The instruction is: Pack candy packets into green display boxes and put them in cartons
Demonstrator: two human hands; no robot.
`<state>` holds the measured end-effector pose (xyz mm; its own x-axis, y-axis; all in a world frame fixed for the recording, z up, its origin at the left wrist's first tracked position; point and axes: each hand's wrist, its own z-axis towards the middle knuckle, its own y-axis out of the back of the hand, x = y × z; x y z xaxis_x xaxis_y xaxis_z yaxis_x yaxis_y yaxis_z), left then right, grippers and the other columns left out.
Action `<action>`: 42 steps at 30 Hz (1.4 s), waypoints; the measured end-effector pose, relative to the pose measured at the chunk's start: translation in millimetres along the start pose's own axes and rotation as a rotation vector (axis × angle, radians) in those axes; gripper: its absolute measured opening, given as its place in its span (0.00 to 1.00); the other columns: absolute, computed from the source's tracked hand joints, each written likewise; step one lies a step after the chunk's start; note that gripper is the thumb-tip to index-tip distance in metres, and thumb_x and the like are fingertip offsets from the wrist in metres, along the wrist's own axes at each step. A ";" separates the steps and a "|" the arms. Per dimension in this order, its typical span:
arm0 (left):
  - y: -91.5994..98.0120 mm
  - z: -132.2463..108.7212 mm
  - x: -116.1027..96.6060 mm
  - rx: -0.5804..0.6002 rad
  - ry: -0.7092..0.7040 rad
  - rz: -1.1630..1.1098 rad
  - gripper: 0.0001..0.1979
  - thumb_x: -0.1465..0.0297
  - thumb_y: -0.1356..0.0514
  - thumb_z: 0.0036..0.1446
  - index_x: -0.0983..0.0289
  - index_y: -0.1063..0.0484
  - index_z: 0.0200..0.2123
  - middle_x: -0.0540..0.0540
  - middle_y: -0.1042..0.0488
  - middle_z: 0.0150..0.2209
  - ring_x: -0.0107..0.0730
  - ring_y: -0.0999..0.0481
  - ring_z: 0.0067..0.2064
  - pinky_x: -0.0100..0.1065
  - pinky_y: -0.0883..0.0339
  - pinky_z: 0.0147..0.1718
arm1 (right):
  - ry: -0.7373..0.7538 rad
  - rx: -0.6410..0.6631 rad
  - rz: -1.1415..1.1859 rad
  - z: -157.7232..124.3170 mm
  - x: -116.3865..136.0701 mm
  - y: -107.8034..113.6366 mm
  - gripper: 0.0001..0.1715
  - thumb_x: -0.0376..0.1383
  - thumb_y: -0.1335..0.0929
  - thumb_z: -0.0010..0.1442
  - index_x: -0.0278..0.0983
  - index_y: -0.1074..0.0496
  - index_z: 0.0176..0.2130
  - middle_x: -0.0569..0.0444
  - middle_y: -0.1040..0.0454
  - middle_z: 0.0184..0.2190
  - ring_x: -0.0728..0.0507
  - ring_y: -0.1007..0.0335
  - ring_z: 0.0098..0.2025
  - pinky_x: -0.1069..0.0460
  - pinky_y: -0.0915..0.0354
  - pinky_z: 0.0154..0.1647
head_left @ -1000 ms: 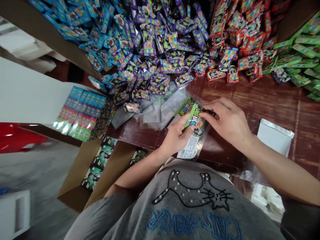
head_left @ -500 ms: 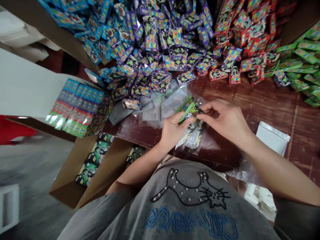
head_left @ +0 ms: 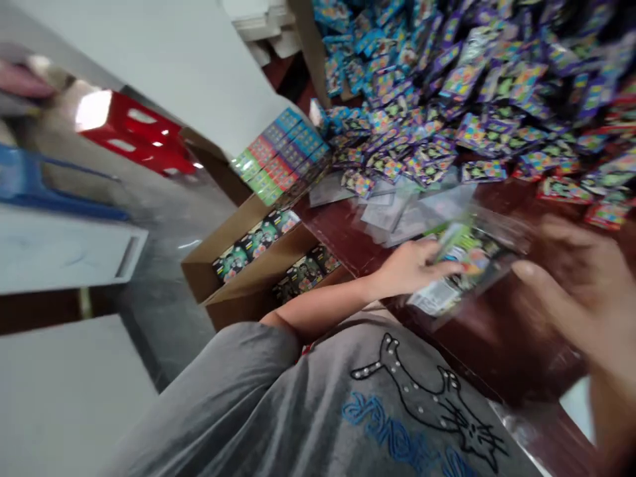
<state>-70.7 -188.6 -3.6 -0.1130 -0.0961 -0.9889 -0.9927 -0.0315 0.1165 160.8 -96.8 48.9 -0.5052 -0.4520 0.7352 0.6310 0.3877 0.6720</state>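
My left hand [head_left: 417,265] grips a clear plastic bag [head_left: 433,298] with colourful printed packets [head_left: 470,257] in it or against it. Green and black show on the packets, and their edges are blurred. My thumb lies across the front of the bag. To the right of the bag, my right hand [head_left: 579,285] is smeared by motion. Its thumb and fingers look spread apart, close to the bag's right end, with nothing visible between them. Flat clear bags [head_left: 392,211] lie on the dark red table [head_left: 340,232] beyond my left hand.
Piles of blue packets [head_left: 382,40], purple packets [head_left: 477,129] and red packets [head_left: 561,189] cover the table's far side. Stacked small boxes [head_left: 283,156] stand at its left. Below are open cartons [head_left: 238,242] holding printed boxes. A red stool [head_left: 144,136] stands on the floor.
The view has swung left, so the table and piles sit further right. My right hand has come away from the packets that both hands were touching. My left hand keeps its hold.
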 end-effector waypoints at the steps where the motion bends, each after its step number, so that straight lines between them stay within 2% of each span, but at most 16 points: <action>1: -2.7 0.2 2.3 -0.083 0.002 -0.022 0.27 0.44 0.34 0.64 0.63 0.23 0.31 0.51 0.24 0.27 0.33 0.24 0.31 0.32 0.32 0.29 | -0.104 -0.159 0.040 -1.3 7.8 -13.1 0.25 0.55 0.31 0.69 0.51 0.29 0.60 0.42 0.20 0.56 0.30 0.19 0.54 0.34 0.23 0.50; 3: -9.3 3.1 6.6 -0.180 0.022 -0.042 0.27 0.43 0.36 0.66 0.63 0.24 0.32 0.52 0.23 0.28 0.33 0.24 0.31 0.32 0.31 0.30 | -0.269 -0.096 -0.053 -1.0 17.0 -43.3 0.25 0.59 0.35 0.70 0.43 0.27 0.48 0.44 0.18 0.37 0.34 0.19 0.36 0.41 0.27 0.33; 5: -18.2 8.0 11.8 -0.253 0.043 -0.014 0.25 0.45 0.36 0.68 0.63 0.24 0.38 0.53 0.21 0.33 0.34 0.22 0.35 0.34 0.29 0.35 | -0.358 -0.131 -0.246 1.8 14.9 -72.0 0.26 0.57 0.39 0.73 0.40 0.27 0.42 0.48 0.23 0.26 0.38 0.26 0.25 0.47 0.39 0.25; 8: -32.4 15.8 23.6 -0.336 0.053 0.065 0.22 0.48 0.36 0.69 0.61 0.27 0.49 0.55 0.19 0.40 0.38 0.19 0.41 0.37 0.26 0.42 | -0.398 -0.257 -0.419 4.4 -2.2 -100.7 0.28 0.51 0.44 0.76 0.36 0.26 0.42 0.48 0.26 0.23 0.41 0.32 0.21 0.50 0.52 0.24; 12: -25.6 30.2 36.9 -0.358 -0.091 0.243 0.34 0.47 0.38 0.69 0.62 0.38 0.67 0.64 0.20 0.54 0.47 0.18 0.53 0.45 0.26 0.53 | -0.413 -0.212 -0.478 5.7 -24.1 -109.4 0.27 0.46 0.45 0.77 0.34 0.25 0.43 0.48 0.25 0.23 0.43 0.35 0.20 0.51 0.54 0.24; 15: 11.0 49.8 32.2 -0.466 -0.255 0.539 0.35 0.49 0.39 0.70 0.64 0.38 0.70 0.71 0.28 0.65 0.57 0.28 0.66 0.54 0.36 0.67 | -0.398 -0.148 -0.479 13.5 -32.2 -91.3 0.27 0.51 0.42 0.78 0.36 0.24 0.48 0.49 0.21 0.26 0.41 0.29 0.25 0.51 0.45 0.26; 17: 46.3 71.8 23.8 -0.454 -0.295 0.708 0.31 0.49 0.38 0.69 0.63 0.32 0.66 0.70 0.28 0.66 0.61 0.32 0.69 0.58 0.43 0.71 | -0.344 -0.200 -0.463 25.0 -41.2 -66.0 0.29 0.55 0.41 0.77 0.37 0.24 0.53 0.45 0.16 0.36 0.37 0.21 0.36 0.48 0.34 0.33; 20: 108.0 116.7 8.1 -0.476 -0.321 0.849 0.30 0.49 0.38 0.69 0.62 0.30 0.64 0.68 0.31 0.68 0.63 0.37 0.71 0.61 0.49 0.73 | -0.219 -0.367 -0.508 47.0 -67.8 -16.3 0.33 0.56 0.39 0.75 0.34 0.25 0.59 0.38 0.17 0.50 0.30 0.22 0.52 0.39 0.27 0.50; 23: 178.7 166.7 -11.9 -0.591 -0.288 0.932 0.30 0.49 0.38 0.70 0.59 0.32 0.67 0.61 0.35 0.72 0.61 0.44 0.75 0.61 0.55 0.75 | -0.064 -0.364 -0.604 70.5 -97.4 19.3 0.34 0.55 0.36 0.73 0.31 0.26 0.61 0.31 0.20 0.52 0.25 0.24 0.54 0.30 0.30 0.58; 24: 203.6 183.9 -19.3 -0.617 -0.249 0.963 0.31 0.50 0.36 0.69 0.58 0.33 0.68 0.59 0.37 0.73 0.60 0.46 0.75 0.61 0.55 0.75 | -0.010 -0.326 -0.607 78.9 -104.5 23.4 0.35 0.55 0.35 0.72 0.32 0.26 0.62 0.30 0.21 0.52 0.25 0.25 0.55 0.31 0.30 0.60; 26: 251.0 218.8 -34.5 -0.627 -0.125 1.051 0.40 0.57 0.31 0.65 0.65 0.39 0.73 0.66 0.43 0.76 0.64 0.49 0.77 0.60 0.55 0.75 | 0.123 -0.266 -0.577 94.6 -111.7 20.4 0.34 0.55 0.35 0.73 0.33 0.28 0.63 0.31 0.21 0.52 0.24 0.26 0.56 0.30 0.29 0.60; 29: 301.5 270.5 -57.3 -0.528 0.040 1.161 0.55 0.67 0.24 0.54 0.72 0.47 0.78 0.75 0.53 0.79 0.71 0.50 0.78 0.62 0.53 0.75 | 0.284 -0.217 -0.470 110.2 -109.6 1.7 0.29 0.50 0.34 0.74 0.35 0.30 0.64 0.35 0.23 0.56 0.25 0.26 0.59 0.30 0.28 0.62; 33: 319.4 329.8 -85.1 -0.522 0.033 1.327 0.70 0.58 0.18 0.45 0.61 0.56 0.82 0.71 0.64 0.82 0.79 0.60 0.80 0.71 0.54 0.73 | 0.319 -0.288 -0.367 116.4 -109.0 -12.2 0.26 0.47 0.32 0.73 0.41 0.31 0.64 0.38 0.24 0.59 0.28 0.24 0.61 0.30 0.27 0.64; 37: 317.8 364.2 -102.5 -0.329 0.184 1.456 0.82 0.45 0.17 0.34 0.50 0.63 0.82 0.64 0.73 0.83 0.86 0.71 0.79 0.79 0.54 0.70 | 0.253 -0.354 -0.322 107.0 -116.2 0.7 0.25 0.46 0.30 0.72 0.40 0.29 0.63 0.40 0.25 0.60 0.29 0.23 0.61 0.30 0.28 0.66; 39: 319.2 369.4 -103.8 -0.261 0.160 1.449 0.80 0.36 0.22 0.37 0.51 0.64 0.82 0.62 0.79 0.83 0.86 0.66 0.78 0.79 0.54 0.70 | 0.197 -0.376 -0.336 96.1 -115.2 12.5 0.23 0.45 0.29 0.72 0.40 0.28 0.62 0.41 0.25 0.58 0.30 0.23 0.60 0.31 0.27 0.65; 42: 324.2 374.4 -95.1 -0.240 0.138 1.374 0.83 0.29 0.27 0.33 0.52 0.68 0.82 0.60 0.83 0.82 0.77 0.46 0.74 0.74 0.46 0.70 | 0.124 -0.414 -0.363 80.1 -108.6 31.1 0.23 0.43 0.27 0.70 0.41 0.27 0.61 0.41 0.24 0.57 0.31 0.23 0.60 0.33 0.26 0.64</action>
<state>-397.6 182.8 93.8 -0.9571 -0.2841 -0.0578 -0.0605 0.0007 0.9982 188.1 28.8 -2.9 -0.6761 -0.5981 0.4302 0.6203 -0.1470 0.7705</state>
